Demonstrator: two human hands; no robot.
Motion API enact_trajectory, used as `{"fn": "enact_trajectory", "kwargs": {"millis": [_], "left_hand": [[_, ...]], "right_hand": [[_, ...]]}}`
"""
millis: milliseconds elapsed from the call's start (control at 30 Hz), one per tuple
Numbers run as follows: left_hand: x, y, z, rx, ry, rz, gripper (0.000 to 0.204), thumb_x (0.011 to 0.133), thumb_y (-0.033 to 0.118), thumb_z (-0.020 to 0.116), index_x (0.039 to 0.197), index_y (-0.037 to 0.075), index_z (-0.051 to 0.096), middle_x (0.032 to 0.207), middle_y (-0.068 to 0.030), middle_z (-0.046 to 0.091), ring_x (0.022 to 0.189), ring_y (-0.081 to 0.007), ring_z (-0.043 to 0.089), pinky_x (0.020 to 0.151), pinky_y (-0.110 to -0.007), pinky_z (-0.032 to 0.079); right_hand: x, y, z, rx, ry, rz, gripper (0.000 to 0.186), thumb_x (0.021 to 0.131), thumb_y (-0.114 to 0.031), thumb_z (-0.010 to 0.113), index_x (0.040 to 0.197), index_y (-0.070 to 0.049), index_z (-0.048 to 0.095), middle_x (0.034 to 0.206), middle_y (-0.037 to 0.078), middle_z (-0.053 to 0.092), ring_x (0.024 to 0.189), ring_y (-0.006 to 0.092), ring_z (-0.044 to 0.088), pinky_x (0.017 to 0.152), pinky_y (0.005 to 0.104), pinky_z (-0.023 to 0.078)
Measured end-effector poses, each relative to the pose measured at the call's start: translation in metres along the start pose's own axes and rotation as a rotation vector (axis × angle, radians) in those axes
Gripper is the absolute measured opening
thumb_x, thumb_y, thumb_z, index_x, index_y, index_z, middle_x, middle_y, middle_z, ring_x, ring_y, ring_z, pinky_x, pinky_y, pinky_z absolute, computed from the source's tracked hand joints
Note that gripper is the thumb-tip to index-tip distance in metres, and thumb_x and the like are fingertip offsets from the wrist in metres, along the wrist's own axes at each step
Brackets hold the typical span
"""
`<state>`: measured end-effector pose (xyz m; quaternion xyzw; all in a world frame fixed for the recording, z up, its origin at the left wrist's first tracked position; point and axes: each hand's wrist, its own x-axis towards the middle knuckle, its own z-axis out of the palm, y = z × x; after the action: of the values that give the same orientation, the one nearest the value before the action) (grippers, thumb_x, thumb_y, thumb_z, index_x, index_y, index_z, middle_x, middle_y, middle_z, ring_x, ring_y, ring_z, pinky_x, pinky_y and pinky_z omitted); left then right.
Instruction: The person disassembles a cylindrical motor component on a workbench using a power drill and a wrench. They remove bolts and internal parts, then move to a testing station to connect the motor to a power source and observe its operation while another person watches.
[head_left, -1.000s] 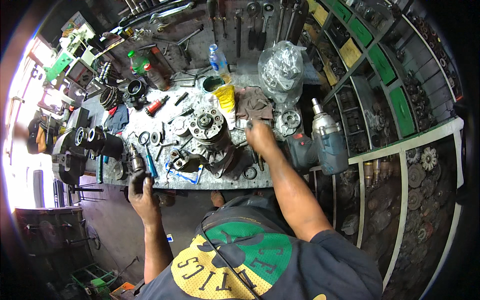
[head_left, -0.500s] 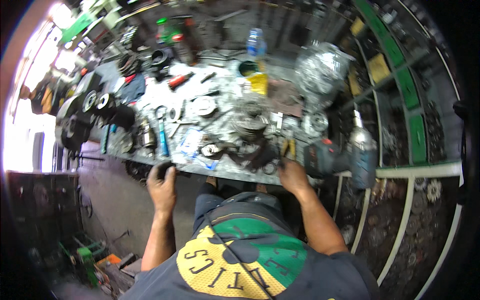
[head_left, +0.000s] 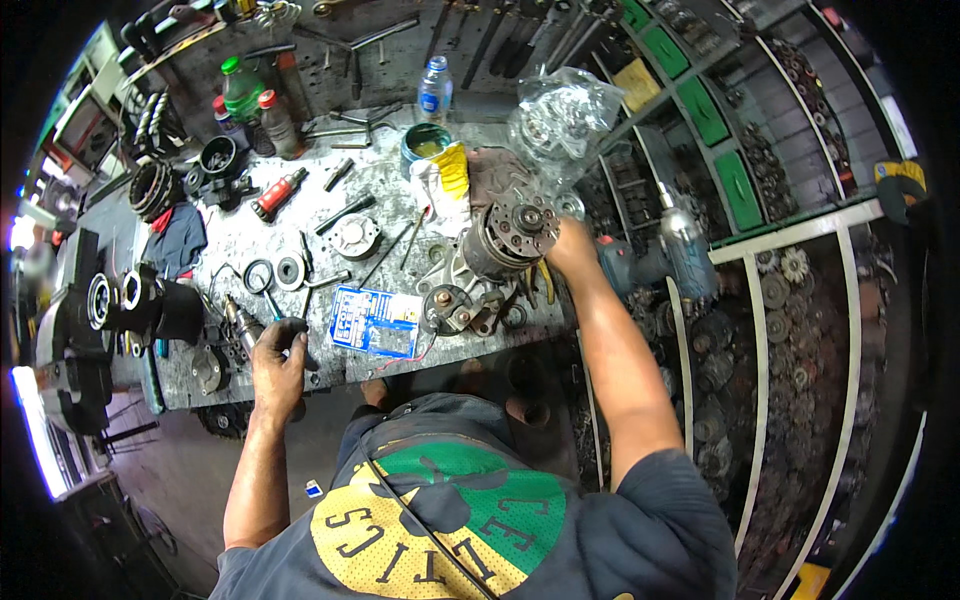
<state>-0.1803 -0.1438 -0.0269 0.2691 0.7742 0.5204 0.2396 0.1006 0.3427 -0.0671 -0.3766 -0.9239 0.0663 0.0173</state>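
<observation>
My right hand (head_left: 568, 245) reaches round the right side of a cylindrical metal assembly (head_left: 485, 250) with a drilled round top, its fingers hidden behind it. Just below that assembly is a small part with copper-coloured studs (head_left: 447, 310). My left hand (head_left: 280, 365) is at the bench's front edge, fingers curled, beside a slim metal tool (head_left: 242, 320); whatever it grips, if anything, is hidden. A blue-and-white flat packet (head_left: 374, 321) lies between my hands. Pliers with yellow handles (head_left: 546, 282) lie below my right hand.
The workbench (head_left: 290, 385) holds scattered parts, bottles (head_left: 243, 100) and a yellow-white cloth (head_left: 450, 190). A cordless impact wrench (head_left: 680, 255) stands at the right, beside a plastic-wrapped part (head_left: 560, 120). Shelves of parts (head_left: 790, 370) line the right side; a large dark housing (head_left: 75, 330) sits left.
My right hand has moved up behind the cylindrical assembly, which now sits farther right and tilted, leaving more of the blue packet exposed. The view has shifted with my head.
</observation>
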Motion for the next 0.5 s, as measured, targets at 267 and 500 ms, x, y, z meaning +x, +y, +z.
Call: {"fn": "enact_trajectory", "kwargs": {"millis": [267,500], "left_hand": [[-0.023,0.007,0.005,0.089,0.015,0.101,0.016,0.098,0.003,0.072,0.112,-0.003,0.075,0.103,-0.0162,0.078,0.094,-0.0252,0.076,0.090,-0.038,0.059],[-0.039,0.030,0.059,0.074,-0.032,0.104,0.021,0.099,0.005,0.072,0.118,-0.003,0.075,0.107,-0.0145,0.079,0.098,-0.0214,0.077,0.091,-0.036,0.059]], "right_hand": [[0.044,0.035,0.059,-0.199,-0.152,-0.172,0.031,0.096,-0.017,0.059,0.109,-0.004,0.084,0.119,0.021,0.080,0.109,0.0389,0.079,0.093,0.0494,0.063],[0.026,-0.035,-0.066,-0.234,-0.226,-0.099,0.032,0.088,-0.021,0.067,0.108,-0.002,0.082,0.115,0.027,0.078,0.106,0.0425,0.078,0.093,0.0521,0.061]]}}
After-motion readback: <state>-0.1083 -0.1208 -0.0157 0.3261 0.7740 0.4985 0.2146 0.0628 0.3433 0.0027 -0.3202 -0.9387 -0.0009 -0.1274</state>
